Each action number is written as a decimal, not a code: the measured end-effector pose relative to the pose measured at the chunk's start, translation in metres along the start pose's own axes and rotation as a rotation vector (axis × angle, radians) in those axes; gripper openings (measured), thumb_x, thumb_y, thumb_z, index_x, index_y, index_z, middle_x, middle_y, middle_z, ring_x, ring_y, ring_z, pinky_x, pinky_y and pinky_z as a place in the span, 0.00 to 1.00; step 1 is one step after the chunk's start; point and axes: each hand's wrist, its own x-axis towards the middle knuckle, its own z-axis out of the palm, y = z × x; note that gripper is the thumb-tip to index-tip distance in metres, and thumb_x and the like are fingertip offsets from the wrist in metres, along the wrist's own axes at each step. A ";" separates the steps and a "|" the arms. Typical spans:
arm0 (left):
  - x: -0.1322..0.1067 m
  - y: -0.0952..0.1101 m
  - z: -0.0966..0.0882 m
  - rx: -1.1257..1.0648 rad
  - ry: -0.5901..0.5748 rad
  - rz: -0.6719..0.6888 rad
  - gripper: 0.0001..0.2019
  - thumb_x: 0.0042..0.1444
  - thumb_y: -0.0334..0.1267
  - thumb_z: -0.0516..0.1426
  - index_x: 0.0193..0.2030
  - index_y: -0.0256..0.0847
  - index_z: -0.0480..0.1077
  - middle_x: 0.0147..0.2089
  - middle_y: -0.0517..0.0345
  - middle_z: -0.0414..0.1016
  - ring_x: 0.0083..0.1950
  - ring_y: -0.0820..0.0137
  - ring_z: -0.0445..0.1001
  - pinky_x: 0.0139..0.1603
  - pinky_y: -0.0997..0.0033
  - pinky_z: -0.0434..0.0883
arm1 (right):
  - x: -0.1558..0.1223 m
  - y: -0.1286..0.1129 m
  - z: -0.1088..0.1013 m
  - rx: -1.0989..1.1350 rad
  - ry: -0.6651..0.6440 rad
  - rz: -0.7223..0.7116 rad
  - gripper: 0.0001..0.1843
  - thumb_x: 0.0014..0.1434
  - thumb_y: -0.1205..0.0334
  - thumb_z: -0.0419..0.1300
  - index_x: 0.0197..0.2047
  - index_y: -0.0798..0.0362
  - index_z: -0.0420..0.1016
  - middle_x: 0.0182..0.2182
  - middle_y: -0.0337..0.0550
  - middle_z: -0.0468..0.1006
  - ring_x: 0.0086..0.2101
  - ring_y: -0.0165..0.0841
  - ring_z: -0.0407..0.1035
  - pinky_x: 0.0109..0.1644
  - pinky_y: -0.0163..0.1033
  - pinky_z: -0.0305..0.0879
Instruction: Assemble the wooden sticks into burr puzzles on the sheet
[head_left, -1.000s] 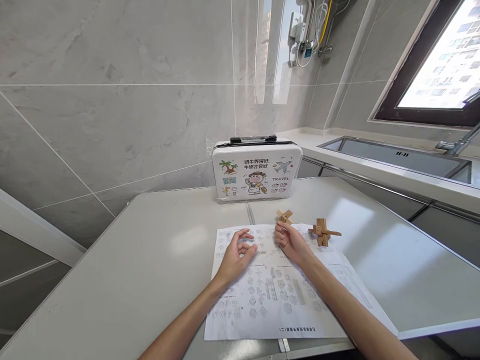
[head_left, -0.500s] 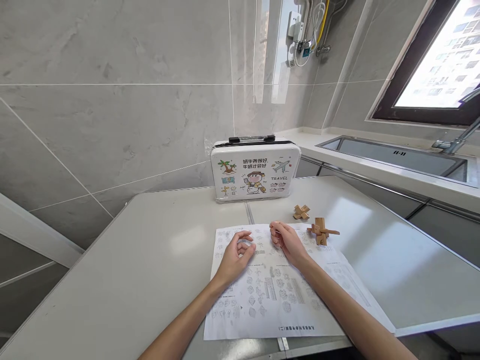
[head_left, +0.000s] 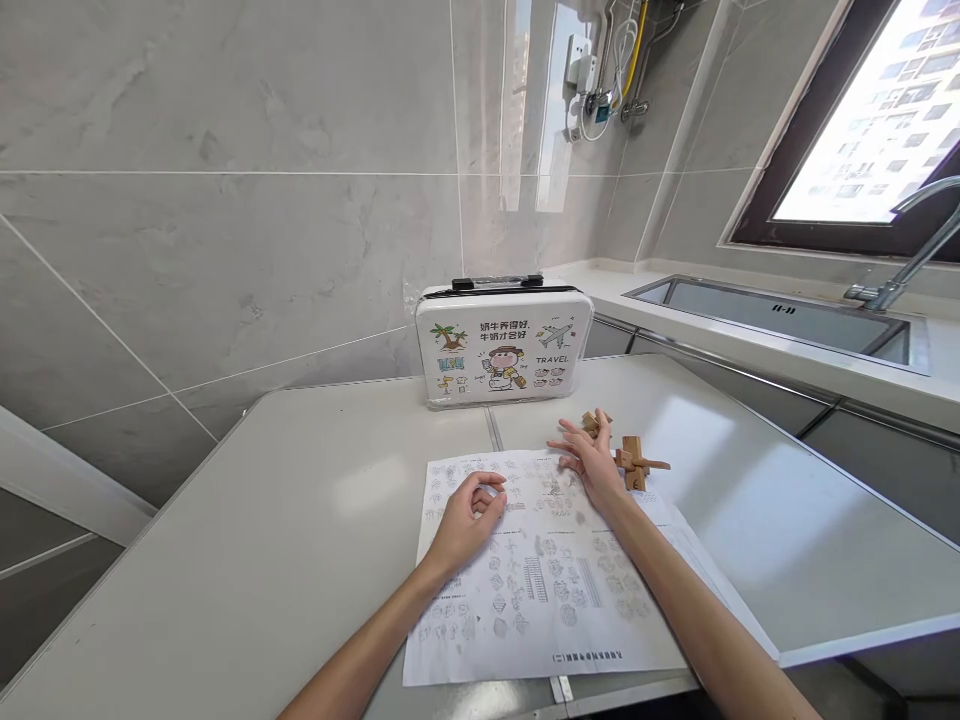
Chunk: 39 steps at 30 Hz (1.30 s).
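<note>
A printed sheet of diagrams point(head_left: 525, 590) lies on the grey table point(head_left: 247, 520) in front of me. My left hand point(head_left: 469, 515) rests on its upper part with the fingers loosely curled and nothing in them. My right hand point(head_left: 589, 462) lies at the sheet's top right corner with its fingers spread out flat, the fingertips reaching a small wooden cross-shaped puzzle point(head_left: 596, 420). A second, larger wooden puzzle point(head_left: 636, 463) with a stick poking out to the right sits just right of that hand.
A white tin case point(head_left: 501, 345) with cartoon prints and the word TRAVEL stands upright at the table's back edge against the tiled wall. A steel sink point(head_left: 772, 315) with a tap point(head_left: 904, 250) lies to the right under a window. The table's front edge runs close to me.
My right hand let go of the small wooden cross, which came to lie further right near the larger puzzle. The hand then opened and stretched towards it. My left hand barely moved.
</note>
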 end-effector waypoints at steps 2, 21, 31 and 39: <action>0.000 0.001 0.000 0.016 -0.002 -0.002 0.13 0.65 0.45 0.60 0.52 0.42 0.73 0.37 0.58 0.74 0.36 0.69 0.73 0.45 0.67 0.71 | 0.003 0.001 -0.002 0.003 -0.005 -0.004 0.57 0.54 0.59 0.72 0.75 0.31 0.41 0.66 0.47 0.69 0.44 0.40 0.82 0.28 0.35 0.77; -0.001 0.007 0.000 0.065 -0.006 -0.013 0.12 0.65 0.47 0.59 0.49 0.42 0.74 0.31 0.61 0.71 0.36 0.68 0.71 0.43 0.68 0.69 | 0.014 0.011 -0.012 -0.108 0.166 -0.048 0.51 0.53 0.65 0.65 0.72 0.33 0.41 0.57 0.45 0.75 0.41 0.38 0.83 0.24 0.31 0.76; -0.001 0.010 0.000 0.074 -0.007 0.002 0.14 0.64 0.49 0.59 0.47 0.42 0.75 0.31 0.60 0.71 0.35 0.68 0.71 0.42 0.68 0.69 | 0.010 0.013 -0.006 -0.139 0.196 -0.065 0.40 0.49 0.63 0.66 0.60 0.39 0.50 0.53 0.42 0.77 0.37 0.36 0.81 0.21 0.29 0.71; -0.001 0.008 0.000 0.101 0.003 0.025 0.13 0.64 0.49 0.59 0.47 0.42 0.75 0.31 0.59 0.73 0.34 0.68 0.72 0.41 0.68 0.70 | -0.001 0.011 0.001 -0.147 0.212 -0.076 0.38 0.49 0.64 0.65 0.58 0.40 0.50 0.54 0.43 0.77 0.39 0.37 0.81 0.22 0.32 0.72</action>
